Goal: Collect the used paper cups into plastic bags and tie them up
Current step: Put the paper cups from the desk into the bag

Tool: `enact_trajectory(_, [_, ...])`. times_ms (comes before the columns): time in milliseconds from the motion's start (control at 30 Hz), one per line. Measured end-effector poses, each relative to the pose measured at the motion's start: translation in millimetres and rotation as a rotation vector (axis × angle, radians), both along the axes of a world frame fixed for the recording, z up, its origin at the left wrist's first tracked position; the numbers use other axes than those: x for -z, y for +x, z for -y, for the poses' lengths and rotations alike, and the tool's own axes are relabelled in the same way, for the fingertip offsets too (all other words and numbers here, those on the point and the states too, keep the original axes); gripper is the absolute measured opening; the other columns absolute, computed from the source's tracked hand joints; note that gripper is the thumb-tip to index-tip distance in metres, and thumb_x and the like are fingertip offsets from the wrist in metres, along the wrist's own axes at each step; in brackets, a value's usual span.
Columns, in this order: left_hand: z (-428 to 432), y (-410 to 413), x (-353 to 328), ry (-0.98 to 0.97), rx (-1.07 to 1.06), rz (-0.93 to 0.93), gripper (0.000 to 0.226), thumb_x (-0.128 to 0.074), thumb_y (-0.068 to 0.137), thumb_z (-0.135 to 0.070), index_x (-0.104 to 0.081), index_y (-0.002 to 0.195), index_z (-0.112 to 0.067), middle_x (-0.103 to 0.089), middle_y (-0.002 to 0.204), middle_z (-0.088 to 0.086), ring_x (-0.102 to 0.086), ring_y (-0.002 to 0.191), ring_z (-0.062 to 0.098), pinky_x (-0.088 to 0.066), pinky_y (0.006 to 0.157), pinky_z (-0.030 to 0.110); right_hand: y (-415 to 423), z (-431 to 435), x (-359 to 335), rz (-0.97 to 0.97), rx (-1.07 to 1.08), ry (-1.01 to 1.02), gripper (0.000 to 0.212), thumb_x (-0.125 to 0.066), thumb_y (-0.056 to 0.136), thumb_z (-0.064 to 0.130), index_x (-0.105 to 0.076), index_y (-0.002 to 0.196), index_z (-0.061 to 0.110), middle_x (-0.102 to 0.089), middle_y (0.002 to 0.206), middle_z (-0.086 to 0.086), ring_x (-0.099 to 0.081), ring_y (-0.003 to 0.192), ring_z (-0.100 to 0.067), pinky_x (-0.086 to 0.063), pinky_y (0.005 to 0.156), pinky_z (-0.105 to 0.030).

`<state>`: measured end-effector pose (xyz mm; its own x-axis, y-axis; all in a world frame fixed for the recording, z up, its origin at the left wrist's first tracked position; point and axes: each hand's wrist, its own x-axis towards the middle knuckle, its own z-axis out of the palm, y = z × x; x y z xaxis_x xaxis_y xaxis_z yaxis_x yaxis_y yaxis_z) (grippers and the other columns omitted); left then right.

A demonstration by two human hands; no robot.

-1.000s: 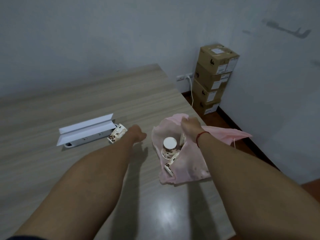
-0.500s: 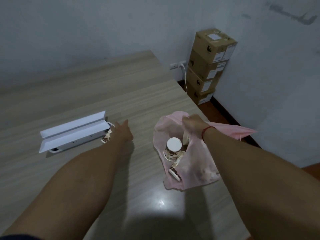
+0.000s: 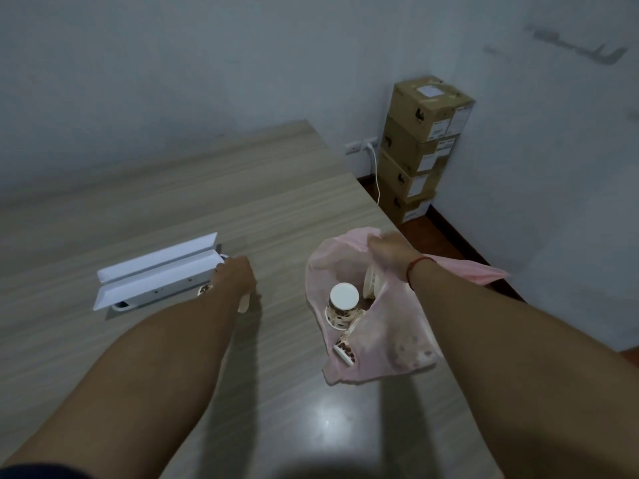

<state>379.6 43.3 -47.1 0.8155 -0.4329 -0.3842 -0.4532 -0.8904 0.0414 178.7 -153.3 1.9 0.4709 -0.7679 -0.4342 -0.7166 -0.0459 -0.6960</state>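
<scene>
A pink plastic bag [image 3: 390,344] lies open on the wooden table [image 3: 283,209] at the right. My right hand [image 3: 389,252] pinches its far rim and holds the mouth up. Inside lie three white paper cups with brown spots: one upside down [image 3: 342,304], one on its side below it [image 3: 345,349], and one partly hidden by my wrist [image 3: 370,286]. Another spotted paper cup [image 3: 204,289] sits beside the white box. My left hand [image 3: 235,278] covers it with curled fingers, so only a sliver shows.
A long white box [image 3: 155,271] with its flaps open lies left of my left hand. The table's right edge runs just past the bag. Several stacked cardboard boxes [image 3: 420,146] stand on the floor by the wall, beside a socket with a white cable [image 3: 375,167].
My left hand has reached left to the cup by the white box and closed over it. My right hand keeps its hold on the bag's rim.
</scene>
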Motion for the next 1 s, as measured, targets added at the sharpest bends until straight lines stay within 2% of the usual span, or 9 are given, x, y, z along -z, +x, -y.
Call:
enact_trajectory(133, [-4,-9,9,-0.036,-0.135,-0.132,0.077,-0.077,0.068,-0.041,-0.043,0.130,-0.011,-0.046,0.136,0.020,-0.047,0.125,0.038,-0.045,0.102,0.045,-9,2,-9,0.032,0.024,0.002,0.047,-0.040,0.095,0.031,-0.051,0.130,0.000,-0.058,0.129,-0.020,-0.058,0.112,-0.031,-0.040,0.085,-0.030])
enact_trajectory(233, [-22,-7,50,-0.067,-0.270,-0.172,0.096,-0.076,0.061,-0.036,-0.027,0.143,-0.020,-0.026,0.152,0.022,-0.032,0.137,0.045,-0.035,0.109,0.054,-16,1,-4,0.044,0.035,0.018,0.049,-0.041,0.095,0.031,-0.050,0.132,0.000,-0.056,0.132,-0.021,-0.057,0.114,-0.030,-0.042,0.091,-0.032])
enact_trajectory(300, [-33,-23,49,-0.113,-0.297,-0.155,0.082,-0.072,0.076,-0.024,-0.028,0.144,-0.019,-0.020,0.152,0.026,-0.032,0.137,0.047,-0.033,0.110,0.052,-18,-4,1,0.046,0.037,0.027,0.049,-0.042,0.095,0.030,-0.049,0.133,-0.001,-0.055,0.133,-0.021,-0.055,0.120,-0.033,-0.042,0.094,-0.032])
enact_trajectory(433, [-37,-30,47,-0.220,-0.287,0.029,0.037,-0.051,0.095,-0.020,-0.047,0.129,-0.005,-0.042,0.134,0.028,-0.046,0.125,0.041,-0.039,0.103,0.045,-12,-15,11,0.052,0.029,0.066,0.048,-0.041,0.095,0.026,-0.048,0.132,-0.004,-0.055,0.132,-0.023,-0.053,0.122,-0.036,-0.043,0.099,-0.035])
enact_trajectory(600, [-31,-22,27,-0.317,-0.251,0.025,0.043,-0.050,0.091,-0.003,-0.048,0.134,-0.002,-0.052,0.132,0.025,-0.051,0.122,0.042,-0.045,0.100,0.047,-8,-17,7,0.057,0.024,0.075,0.050,-0.041,0.094,0.028,-0.048,0.133,-0.003,-0.055,0.132,-0.022,-0.054,0.121,-0.035,-0.043,0.097,-0.033])
enact_trajectory(700, [-16,-21,4,-0.460,-0.342,-0.156,0.037,-0.052,0.089,0.003,-0.051,0.125,0.006,-0.060,0.116,0.029,-0.067,0.085,0.040,-0.061,0.063,0.043,-11,-13,-6,0.073,0.023,0.052,0.049,-0.040,0.095,0.027,-0.047,0.134,-0.002,-0.055,0.132,-0.021,-0.053,0.122,-0.034,-0.042,0.097,-0.032])
enact_trajectory(767, [-4,-30,-17,-0.497,-0.388,-0.355,0.027,-0.050,0.092,0.000,-0.054,0.118,0.003,-0.066,0.089,0.020,-0.063,0.049,0.020,-0.048,0.036,0.022,-16,-9,-13,0.085,0.022,0.041,0.048,-0.040,0.096,0.028,-0.049,0.133,-0.001,-0.058,0.125,-0.019,-0.056,0.116,-0.029,-0.039,0.089,-0.029])
enact_trajectory(867, [15,-53,-47,-0.468,-0.280,-0.649,0.013,-0.051,0.093,-0.007,-0.063,0.098,-0.010,-0.062,0.066,0.003,-0.055,0.036,0.002,-0.038,0.037,0.012,-23,-4,-24,0.111,0.047,0.043,0.050,-0.040,0.095,0.029,-0.046,0.135,-0.001,-0.056,0.131,-0.019,-0.056,0.113,-0.027,-0.041,0.092,-0.029])
enact_trajectory(1000, [46,-86,-53,-0.487,-0.240,-0.734,0.022,-0.050,0.091,0.000,-0.060,0.111,-0.001,-0.062,0.073,0.008,-0.059,0.047,0.007,-0.042,0.035,0.015,-35,-4,-35,0.104,0.066,0.043,0.050,-0.039,0.097,0.027,-0.042,0.139,-0.001,-0.050,0.139,-0.020,-0.050,0.127,-0.033,-0.040,0.108,-0.039])
